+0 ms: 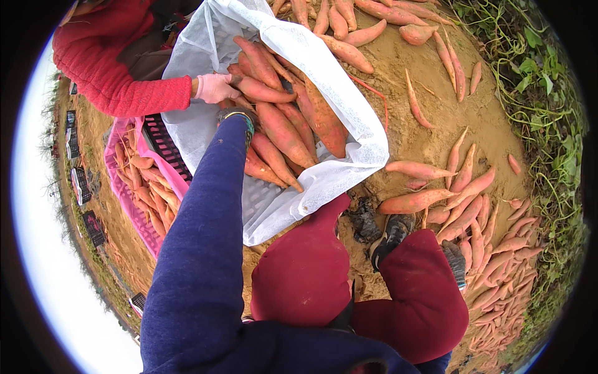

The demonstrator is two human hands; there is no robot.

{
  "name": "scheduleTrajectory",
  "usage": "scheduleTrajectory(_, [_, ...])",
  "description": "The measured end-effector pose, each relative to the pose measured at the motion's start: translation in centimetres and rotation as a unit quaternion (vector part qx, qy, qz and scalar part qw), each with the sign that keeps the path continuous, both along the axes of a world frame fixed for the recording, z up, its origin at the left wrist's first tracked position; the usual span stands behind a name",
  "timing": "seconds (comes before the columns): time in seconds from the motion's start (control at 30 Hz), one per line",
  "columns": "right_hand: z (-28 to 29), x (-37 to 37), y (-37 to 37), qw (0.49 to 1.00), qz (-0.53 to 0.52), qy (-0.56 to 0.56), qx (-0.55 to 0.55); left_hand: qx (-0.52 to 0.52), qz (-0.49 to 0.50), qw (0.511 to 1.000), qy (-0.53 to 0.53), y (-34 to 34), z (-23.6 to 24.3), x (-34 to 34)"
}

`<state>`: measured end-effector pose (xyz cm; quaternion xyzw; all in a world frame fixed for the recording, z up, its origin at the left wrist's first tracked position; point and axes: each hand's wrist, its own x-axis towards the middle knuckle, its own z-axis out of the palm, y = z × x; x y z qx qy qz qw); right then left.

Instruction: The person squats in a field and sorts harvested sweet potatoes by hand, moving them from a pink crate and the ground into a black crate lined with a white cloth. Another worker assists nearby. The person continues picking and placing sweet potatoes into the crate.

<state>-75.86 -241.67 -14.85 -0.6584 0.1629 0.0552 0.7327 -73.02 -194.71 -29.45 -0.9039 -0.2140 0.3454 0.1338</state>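
Note:
My left hand (pixel 237 113), in a dark glove with a green-edged cuff, reaches into a crate lined with white fabric (pixel 364 134). It touches the large sweet potatoes (pixel 283 131) heaped inside; its fingers are mostly hidden among them. Low on the right, my right hand (pixel 455 263) in a grey glove shows past my knee, against a pile of sweet potatoes (pixel 476 230) on the soil. My knee covers part of that hand, so its grip is unclear. Another person's pink-gloved hand (pixel 215 88) rests at the sweet potatoes beside my left hand.
A second crate with pink lining (pixel 134 209) stands at the left, full of smaller sweet potatoes. Loose sweet potatoes (pixel 416 103) lie on the sandy soil, with green vines (pixel 529 81) along the right. Several dark crates (pixel 81 186) stand farther off at left.

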Motion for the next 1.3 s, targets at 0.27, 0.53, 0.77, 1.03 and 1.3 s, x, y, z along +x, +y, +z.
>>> scheduleTrajectory(0.27, [-1.2,0.9,1.6,0.999,-0.020,-0.033,-0.021,-0.156,-0.017,0.986,0.058,9.4,-5.7,-1.8])
scheduleTrajectory(0.53, [-1.8,0.9,2.7,0.998,-0.009,-0.044,-0.037,-0.038,0.051,0.995,-0.074,3.1,-2.6,-0.9])
scheduleTrajectory(0.77, [-1.4,0.8,2.0,0.997,-0.002,-0.048,-0.052,0.040,0.072,0.983,-0.162,-1.2,1.7,0.8])
scheduleTrajectory(1.03, [-1.8,0.9,2.3,0.997,-0.001,-0.051,-0.058,-0.057,0.136,0.982,-0.121,2.2,2.4,-1.9])
scheduleTrajectory(1.3, [-1.6,1.3,2.2,0.995,0.001,-0.065,-0.071,-0.043,0.105,0.956,-0.270,0.1,-0.5,-4.9])
